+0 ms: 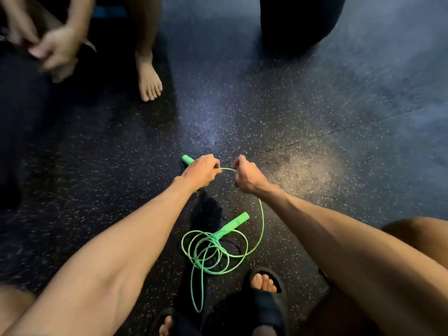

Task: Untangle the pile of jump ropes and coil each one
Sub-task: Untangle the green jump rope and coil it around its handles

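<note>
My left hand (201, 171) is closed around one green handle (188, 159) and pinches the green rope (260, 221) at its fingertips. My right hand (246, 177) is clenched on the same rope, just beside the left, a short arc of cord between them. From the right hand the rope drops to a loose tangle (209, 253) on the speckled floor (315, 117), near my sandal (264, 284). The second handle (232, 225) lies on the tangle's far edge

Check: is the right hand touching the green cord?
Touching. The head view shows the right hand pinching the green cord, which arcs across to the left hand.
</note>
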`<action>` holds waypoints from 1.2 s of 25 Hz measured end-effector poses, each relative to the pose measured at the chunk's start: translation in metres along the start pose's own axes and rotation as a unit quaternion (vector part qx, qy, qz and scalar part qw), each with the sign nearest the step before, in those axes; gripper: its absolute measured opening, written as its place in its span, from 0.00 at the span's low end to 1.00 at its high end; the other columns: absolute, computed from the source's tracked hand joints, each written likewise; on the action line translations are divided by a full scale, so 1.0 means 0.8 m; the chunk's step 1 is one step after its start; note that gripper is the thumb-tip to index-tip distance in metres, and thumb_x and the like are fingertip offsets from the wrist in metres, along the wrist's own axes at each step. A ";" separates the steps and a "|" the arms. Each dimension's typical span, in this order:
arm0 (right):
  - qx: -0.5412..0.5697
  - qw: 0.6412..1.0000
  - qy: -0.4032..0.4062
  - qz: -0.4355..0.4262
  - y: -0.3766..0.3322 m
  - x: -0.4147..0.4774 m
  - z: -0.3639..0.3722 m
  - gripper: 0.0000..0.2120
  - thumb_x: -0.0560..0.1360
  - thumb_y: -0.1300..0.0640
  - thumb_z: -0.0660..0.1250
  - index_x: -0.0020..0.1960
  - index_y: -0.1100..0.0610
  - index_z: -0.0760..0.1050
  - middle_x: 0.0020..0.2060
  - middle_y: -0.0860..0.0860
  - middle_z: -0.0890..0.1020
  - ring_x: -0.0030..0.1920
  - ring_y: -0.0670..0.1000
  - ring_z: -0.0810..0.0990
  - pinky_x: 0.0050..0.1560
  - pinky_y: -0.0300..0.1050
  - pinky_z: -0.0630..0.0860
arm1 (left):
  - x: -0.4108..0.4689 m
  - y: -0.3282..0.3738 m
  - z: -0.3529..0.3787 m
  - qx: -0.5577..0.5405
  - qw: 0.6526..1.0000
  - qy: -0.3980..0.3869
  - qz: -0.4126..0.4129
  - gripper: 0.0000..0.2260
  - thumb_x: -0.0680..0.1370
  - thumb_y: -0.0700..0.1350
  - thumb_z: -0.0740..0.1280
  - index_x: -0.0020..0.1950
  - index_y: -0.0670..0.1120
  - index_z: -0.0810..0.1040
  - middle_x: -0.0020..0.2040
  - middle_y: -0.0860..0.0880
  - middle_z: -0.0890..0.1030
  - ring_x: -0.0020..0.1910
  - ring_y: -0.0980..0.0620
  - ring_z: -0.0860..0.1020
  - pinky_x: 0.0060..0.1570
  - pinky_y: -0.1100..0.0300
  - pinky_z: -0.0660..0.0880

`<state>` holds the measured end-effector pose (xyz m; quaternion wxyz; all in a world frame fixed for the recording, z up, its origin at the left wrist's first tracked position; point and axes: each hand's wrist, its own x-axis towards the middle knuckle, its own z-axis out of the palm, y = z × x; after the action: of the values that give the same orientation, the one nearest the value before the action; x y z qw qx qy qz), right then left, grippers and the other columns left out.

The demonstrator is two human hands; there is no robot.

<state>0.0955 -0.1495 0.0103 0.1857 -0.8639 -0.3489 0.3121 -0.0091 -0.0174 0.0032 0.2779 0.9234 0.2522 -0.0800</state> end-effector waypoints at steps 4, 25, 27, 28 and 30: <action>-0.036 0.997 0.006 -0.064 -0.051 -0.051 -0.048 0.07 0.79 0.58 0.62 0.55 0.60 0.73 0.46 0.63 0.83 0.45 0.63 0.82 0.47 0.57 0.79 | -0.065 0.019 -0.040 -0.100 0.994 0.040 -0.004 0.08 0.79 0.44 0.66 0.44 0.42 0.78 0.39 0.46 0.79 0.38 0.48 0.76 0.41 0.55 0.71; 0.050 0.985 -0.065 -0.153 -0.109 -0.160 -0.052 0.14 0.83 0.51 0.59 0.52 0.63 0.71 0.40 0.59 0.86 0.43 0.56 0.84 0.47 0.50 0.77 | -0.264 0.079 -0.141 -0.764 0.644 0.033 0.007 0.10 0.83 0.41 0.53 0.50 0.40 0.72 0.29 0.49 0.67 0.26 0.55 0.63 0.30 0.62 0.64; 0.033 0.982 -0.105 -0.151 -0.101 -0.161 -0.042 0.11 0.81 0.56 0.62 0.52 0.65 0.71 0.43 0.61 0.86 0.41 0.54 0.85 0.42 0.49 0.78 | -0.264 0.082 -0.147 -0.790 0.605 0.095 0.019 0.10 0.84 0.39 0.52 0.51 0.39 0.73 0.33 0.46 0.75 0.29 0.52 0.73 0.34 0.60 0.73; 0.022 0.979 -0.132 -0.155 -0.098 -0.163 -0.039 0.11 0.81 0.57 0.63 0.51 0.67 0.73 0.42 0.61 0.86 0.35 0.49 0.83 0.38 0.46 0.77 | -0.264 0.079 -0.150 -0.800 0.586 0.128 0.024 0.11 0.84 0.39 0.52 0.51 0.39 0.73 0.36 0.44 0.80 0.34 0.49 0.79 0.37 0.58 0.77; -0.007 0.972 -0.150 -0.182 -0.096 -0.165 -0.032 0.12 0.79 0.59 0.66 0.45 0.68 0.78 0.38 0.60 0.86 0.29 0.44 0.79 0.35 0.45 0.76 | -0.261 0.070 -0.153 -0.811 0.554 0.183 0.044 0.12 0.84 0.38 0.51 0.51 0.38 0.74 0.45 0.39 0.84 0.46 0.42 0.84 0.46 0.54 0.80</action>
<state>0.0006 -0.1942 0.1248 0.1790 -0.7305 -0.5262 0.3967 -0.1595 -0.0778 0.1915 0.8599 0.3121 0.2153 0.3417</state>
